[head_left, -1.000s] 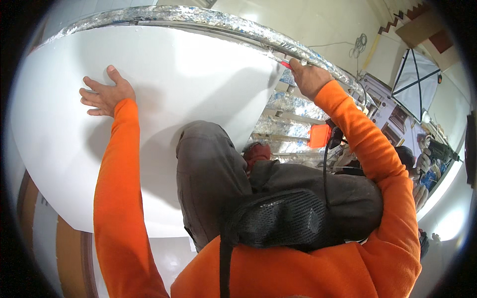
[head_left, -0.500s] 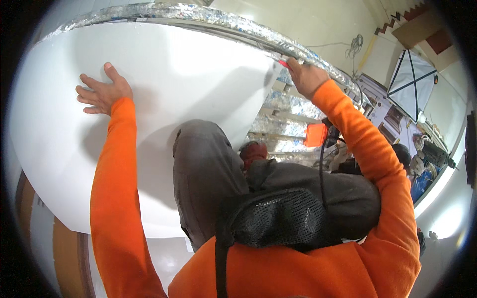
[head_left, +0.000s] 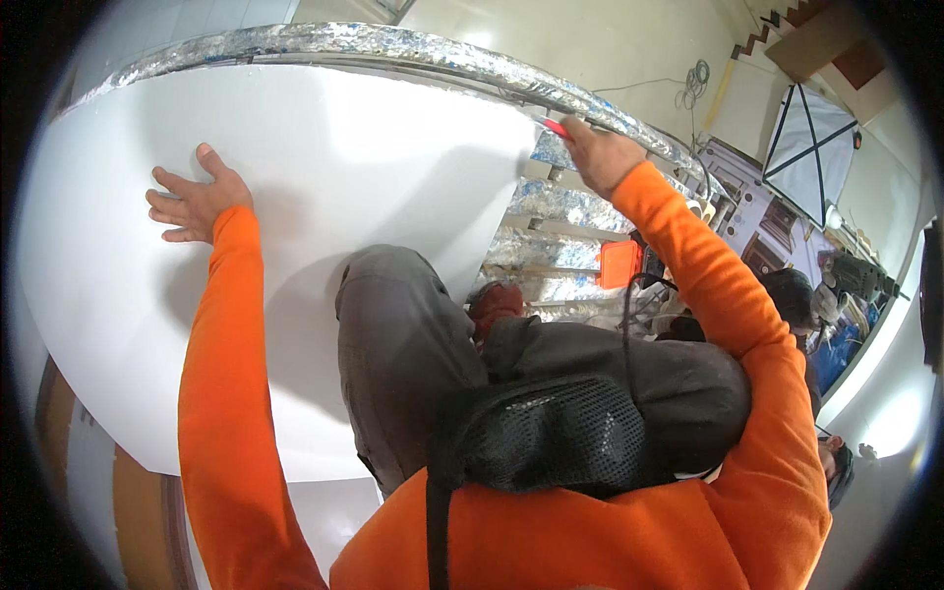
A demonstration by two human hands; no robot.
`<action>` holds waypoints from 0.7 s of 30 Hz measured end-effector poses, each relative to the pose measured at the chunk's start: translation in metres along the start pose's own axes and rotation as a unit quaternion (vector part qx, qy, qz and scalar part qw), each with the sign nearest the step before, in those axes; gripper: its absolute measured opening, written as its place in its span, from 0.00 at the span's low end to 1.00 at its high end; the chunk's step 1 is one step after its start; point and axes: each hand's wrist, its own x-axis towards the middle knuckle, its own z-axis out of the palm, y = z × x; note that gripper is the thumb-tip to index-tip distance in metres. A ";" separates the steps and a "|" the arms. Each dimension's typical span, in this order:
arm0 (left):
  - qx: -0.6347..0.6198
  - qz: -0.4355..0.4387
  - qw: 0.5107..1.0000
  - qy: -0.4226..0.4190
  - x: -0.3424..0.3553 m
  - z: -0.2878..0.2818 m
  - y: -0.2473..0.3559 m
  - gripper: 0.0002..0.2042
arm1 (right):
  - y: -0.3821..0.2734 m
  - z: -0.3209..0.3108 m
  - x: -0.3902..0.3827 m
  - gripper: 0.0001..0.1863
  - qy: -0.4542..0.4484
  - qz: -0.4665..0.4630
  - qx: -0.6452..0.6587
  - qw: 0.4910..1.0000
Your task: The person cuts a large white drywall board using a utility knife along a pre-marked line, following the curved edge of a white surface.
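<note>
A large white panel lies under my left side and reaches to the far rail. My left hand rests on the panel with its fingers spread, holding nothing. At the panel's far right corner, my right hand is closed around a red-handled knife. The knife's thin pale tip meets the panel's far edge, close beside the rail; its exact contact is too small to tell. My bent knees, in dark grey trousers, are over the panel's near right part.
A paint-spattered metal rail curves along the far side. Spattered slats show right of the panel, with an orange case on them. Farther right are a drill, a white softbox and a person's head.
The view has turned slightly. More of the red knife handle shows beyond my right hand. My left hand stays spread on the panel.
</note>
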 end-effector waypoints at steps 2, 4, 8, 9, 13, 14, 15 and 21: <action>0.004 0.001 1.000 0.003 -0.001 0.007 -0.003 0.41 | -0.009 0.003 0.019 0.13 0.001 -0.020 -0.016 1.000; 0.008 0.002 1.000 0.005 -0.001 0.007 -0.001 0.41 | -0.015 -0.002 0.031 0.12 -0.088 0.005 -0.048 0.995; 0.006 0.007 1.000 -0.006 -0.003 0.002 -0.004 0.41 | -0.002 -0.001 0.018 0.11 -0.102 -0.008 -0.053 0.993; 0.006 0.002 1.000 -0.006 -0.001 0.001 -0.002 0.41 | 0.002 -0.003 0.011 0.10 -0.113 0.015 -0.055 0.992; 0.000 -0.002 1.000 -0.013 -0.001 0.001 0.004 0.41 | 0.006 -0.004 0.009 0.10 -0.058 0.006 -0.038 0.998; 0.002 0.002 1.000 -0.005 0.000 0.002 0.002 0.41 | 0.000 -0.004 0.018 0.10 -0.059 0.003 -0.035 0.998; 0.001 0.007 1.000 0.000 -0.001 0.004 0.001 0.41 | -0.011 -0.008 0.031 0.10 -0.078 -0.009 -0.038 0.996; -0.005 0.005 1.000 -0.008 -0.002 -0.003 0.002 0.41 | 0.004 -0.007 0.007 0.11 -0.122 0.020 -0.050 0.991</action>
